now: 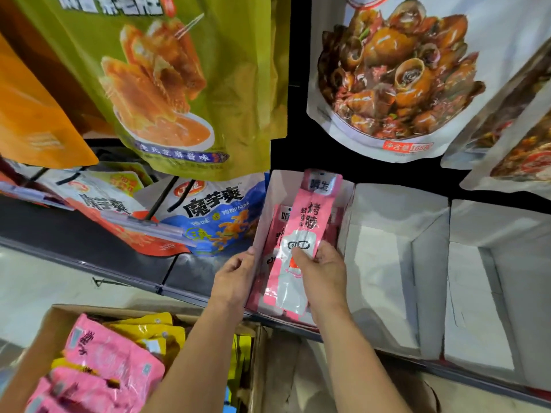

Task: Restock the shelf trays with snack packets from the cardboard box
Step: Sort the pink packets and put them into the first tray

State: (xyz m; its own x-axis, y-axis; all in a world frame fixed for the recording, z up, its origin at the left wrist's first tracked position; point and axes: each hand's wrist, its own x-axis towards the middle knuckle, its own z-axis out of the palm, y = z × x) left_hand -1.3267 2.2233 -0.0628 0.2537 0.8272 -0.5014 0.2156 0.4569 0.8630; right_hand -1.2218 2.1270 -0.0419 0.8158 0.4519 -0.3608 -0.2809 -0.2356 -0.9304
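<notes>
Nearest, cardboard box (44, 347) well stocked with pink and yellow packets (110, 362). Above, left hand (232, 278) bracing wall of leftmost tray (262, 222); right hand (322, 272), fingers clenched on pink packet (310, 216), lowering onto few inside. Beyond, two trays (429, 263) bare. Barely begun.

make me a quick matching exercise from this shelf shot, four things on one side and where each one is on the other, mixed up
Things
1. right hand
2. left hand
3. cardboard box
4. green bag

Places
A. hanging at upper left
B. gripping the left wall of the white tray
C. on the floor at lower left, holding pink and yellow packets
D. holding a long pink packet over the tray

Pairs: 1-D, 2-B, 3-C, 4-A
</notes>
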